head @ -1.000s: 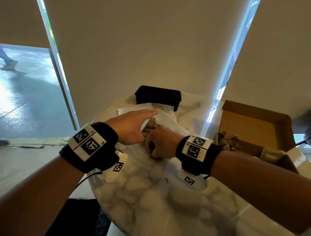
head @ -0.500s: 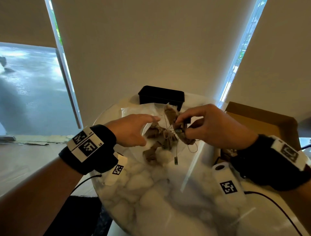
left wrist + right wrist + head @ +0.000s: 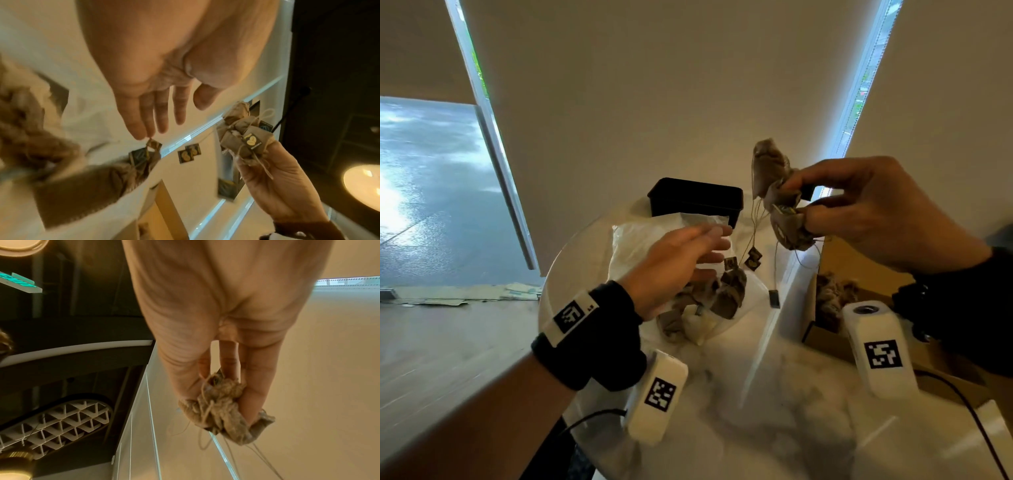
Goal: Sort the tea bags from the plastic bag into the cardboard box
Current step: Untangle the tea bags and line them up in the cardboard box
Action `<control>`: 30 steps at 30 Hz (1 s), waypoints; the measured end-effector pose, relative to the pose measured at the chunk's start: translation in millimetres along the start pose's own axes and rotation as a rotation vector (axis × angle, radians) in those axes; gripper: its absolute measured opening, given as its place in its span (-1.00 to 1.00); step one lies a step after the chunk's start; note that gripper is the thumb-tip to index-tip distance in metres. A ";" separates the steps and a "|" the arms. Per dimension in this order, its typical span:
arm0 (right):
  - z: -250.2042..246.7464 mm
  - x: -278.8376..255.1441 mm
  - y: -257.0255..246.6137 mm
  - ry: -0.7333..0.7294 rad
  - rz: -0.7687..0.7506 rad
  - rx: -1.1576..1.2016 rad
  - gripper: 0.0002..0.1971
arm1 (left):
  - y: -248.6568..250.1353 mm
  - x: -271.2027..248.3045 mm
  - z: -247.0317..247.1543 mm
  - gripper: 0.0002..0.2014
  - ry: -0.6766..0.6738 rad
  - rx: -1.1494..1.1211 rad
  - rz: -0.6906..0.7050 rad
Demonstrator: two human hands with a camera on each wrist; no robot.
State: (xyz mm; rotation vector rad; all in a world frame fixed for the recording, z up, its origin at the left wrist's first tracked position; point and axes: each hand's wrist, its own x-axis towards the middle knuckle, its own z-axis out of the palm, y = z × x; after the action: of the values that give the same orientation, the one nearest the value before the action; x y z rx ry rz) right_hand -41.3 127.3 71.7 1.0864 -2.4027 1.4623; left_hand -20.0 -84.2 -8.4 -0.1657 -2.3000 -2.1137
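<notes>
My right hand (image 3: 796, 202) pinches a bundle of brown tea bags (image 3: 780, 205) in the air, between the plastic bag (image 3: 640, 240) and the cardboard box (image 3: 859, 267). Strings with dark tags (image 3: 753, 257) dangle from the bundle. The right wrist view shows the fingers curled round the bundle (image 3: 222, 410). My left hand (image 3: 709, 246) hovers over the plastic bag with fingers straight, and a tag (image 3: 153, 143) touches its fingertips (image 3: 144, 134). More tea bags (image 3: 726, 294) lie in the plastic bag. Some tea bags (image 3: 832, 294) lie inside the box.
A black rectangular container (image 3: 695, 198) stands at the back of the round marble table (image 3: 756, 411). The table's curved edge runs close on the left. The cardboard box takes up the right side, its flap toward me.
My right hand has lifted out of the plastic bag with a bundle of tea bags and moved up and right toward the box. The left hand stayed over the bag.
</notes>
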 end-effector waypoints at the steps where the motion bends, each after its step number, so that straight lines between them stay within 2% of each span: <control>1: -0.3 1.6 -2.2 0.004 -0.010 -0.002 -0.72 | -1.1 0.7 3.3 -0.73 0.017 -0.070 -0.023; 4: -6.2 3.0 -7.6 0.036 -0.030 -0.036 -0.71 | -3.9 4.8 17.1 -0.73 0.009 -0.171 -0.055; 6: -10.3 3.7 -10.3 0.055 -0.041 -0.034 -0.71 | -5.2 5.5 26.2 -0.81 -0.001 -0.169 -0.040; 7: -11.8 4.1 -11.6 0.058 -0.042 -0.023 -0.72 | -6.1 5.6 29.6 -0.80 -0.017 -0.124 -0.024; 10: -12.4 6.0 -14.3 0.038 -0.041 0.007 -0.73 | -10.9 6.4 35.7 -0.51 -0.099 0.256 0.093; 12: -12.6 7.1 -14.6 0.029 -0.045 0.009 -0.72 | -10.3 6.4 36.8 -0.54 -0.125 0.362 0.114; 15: -17.2 8.9 -11.7 0.063 -0.046 0.028 -0.70 | -11.5 7.8 33.3 -0.60 -0.120 0.308 0.087; 18: -24.8 9.0 -8.4 0.107 -0.059 0.066 -0.69 | -14.6 9.7 24.8 -0.61 -0.097 0.347 0.126; 21: -31.9 9.3 -7.3 0.095 -0.083 0.082 -0.69 | -14.2 7.9 18.3 -0.64 -0.117 0.272 0.162; 24: -41.1 7.7 -3.8 0.016 -0.079 0.144 -0.72 | -11.7 9.4 8.2 -0.67 -0.094 0.261 0.183; 28: -55.9 -0.3 1.4 -0.225 0.008 0.121 -0.56 | -9.4 14.9 -11.0 -0.72 -0.002 0.264 0.218; 30: -59.4 -3.0 9.8 -0.323 0.098 0.047 -0.60 | -8.7 16.7 -16.1 -0.73 0.023 0.282 0.247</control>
State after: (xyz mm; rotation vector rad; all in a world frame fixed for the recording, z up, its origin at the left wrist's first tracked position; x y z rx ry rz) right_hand -60.0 179.9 94.4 1.3247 -2.6827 1.4775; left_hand -38.4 -99.8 -14.3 -0.3948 -2.3885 -1.6513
